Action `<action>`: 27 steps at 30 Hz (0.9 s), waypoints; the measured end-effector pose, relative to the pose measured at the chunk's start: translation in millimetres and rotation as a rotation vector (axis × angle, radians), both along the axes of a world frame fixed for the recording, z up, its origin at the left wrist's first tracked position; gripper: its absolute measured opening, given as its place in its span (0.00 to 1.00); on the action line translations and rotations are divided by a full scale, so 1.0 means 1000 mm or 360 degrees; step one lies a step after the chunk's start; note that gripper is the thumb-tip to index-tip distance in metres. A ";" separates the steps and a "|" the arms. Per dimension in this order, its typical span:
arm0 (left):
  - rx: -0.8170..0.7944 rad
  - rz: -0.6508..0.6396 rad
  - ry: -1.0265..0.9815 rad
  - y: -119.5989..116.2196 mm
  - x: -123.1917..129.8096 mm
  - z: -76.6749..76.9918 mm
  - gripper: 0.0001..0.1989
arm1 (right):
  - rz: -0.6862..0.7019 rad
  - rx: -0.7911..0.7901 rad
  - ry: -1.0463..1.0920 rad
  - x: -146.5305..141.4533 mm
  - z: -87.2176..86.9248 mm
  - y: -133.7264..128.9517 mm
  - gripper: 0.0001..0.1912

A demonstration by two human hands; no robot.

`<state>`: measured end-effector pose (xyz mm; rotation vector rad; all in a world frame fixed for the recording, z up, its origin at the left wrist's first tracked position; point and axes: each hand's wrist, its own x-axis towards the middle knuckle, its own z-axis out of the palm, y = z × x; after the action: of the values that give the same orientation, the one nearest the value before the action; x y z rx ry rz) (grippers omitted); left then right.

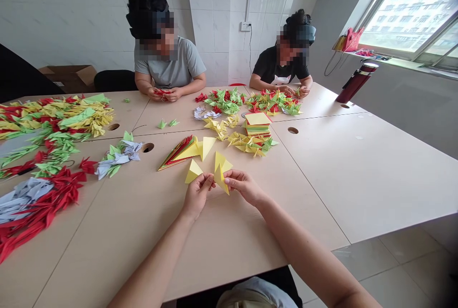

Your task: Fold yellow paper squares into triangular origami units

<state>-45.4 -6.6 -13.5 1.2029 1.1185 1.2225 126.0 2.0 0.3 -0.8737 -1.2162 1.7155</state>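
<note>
Between my two hands is a partly folded piece of yellow origami paper (221,180), held just above the table. My left hand (198,192) pinches its left edge between thumb and fingers. On the other side, my right hand (244,186) grips the right edge, thumb in front. Close by lie more yellow folded pieces, one at the left (193,170) and one behind (222,161). A fanned stack of red, yellow and green folded papers (179,153) rests beyond my left hand. Further back stands a pile of square coloured sheets (258,126).
Heaps of folded paper cranes (46,193) cover the table's left side, with more cranes (252,143) behind the work. Two people (171,62) sit opposite, handling folded paper. A dark red flask (356,83) stands at the far right. Round holes (292,130) pierce the tabletop.
</note>
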 end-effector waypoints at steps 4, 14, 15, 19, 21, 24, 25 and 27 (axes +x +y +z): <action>0.0005 0.0027 0.0007 0.000 0.000 0.001 0.14 | -0.0040 0.0054 -0.0019 -0.001 -0.002 0.000 0.15; 0.0010 0.0051 0.0035 -0.001 0.000 0.002 0.13 | -0.0086 0.0111 -0.0040 -0.004 0.000 -0.002 0.15; 0.0008 0.0054 0.0031 -0.001 0.000 0.001 0.13 | -0.0100 0.0118 -0.0040 -0.004 0.000 -0.003 0.15; -0.0040 0.0022 -0.0058 0.001 -0.001 -0.003 0.13 | -0.0141 0.0122 -0.0020 -0.004 -0.002 -0.002 0.14; -0.0067 -0.0002 -0.0111 0.002 -0.001 -0.004 0.13 | -0.0133 0.0124 -0.0003 -0.003 -0.003 -0.001 0.13; -0.0076 -0.0014 -0.0144 0.002 -0.001 -0.005 0.13 | -0.0142 0.0141 0.0000 -0.002 -0.003 0.000 0.13; -0.0076 -0.0016 -0.0148 0.002 -0.002 -0.006 0.13 | -0.0142 0.0140 0.0001 -0.002 -0.003 0.000 0.13; -0.0078 -0.0022 -0.0148 0.002 -0.002 -0.006 0.13 | -0.0127 0.0129 0.0002 -0.002 -0.003 0.000 0.12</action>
<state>-47.0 -4.5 -19.3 1.1043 1.0638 1.2217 124.2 1.7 -2.4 -0.8606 -1.2253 1.5925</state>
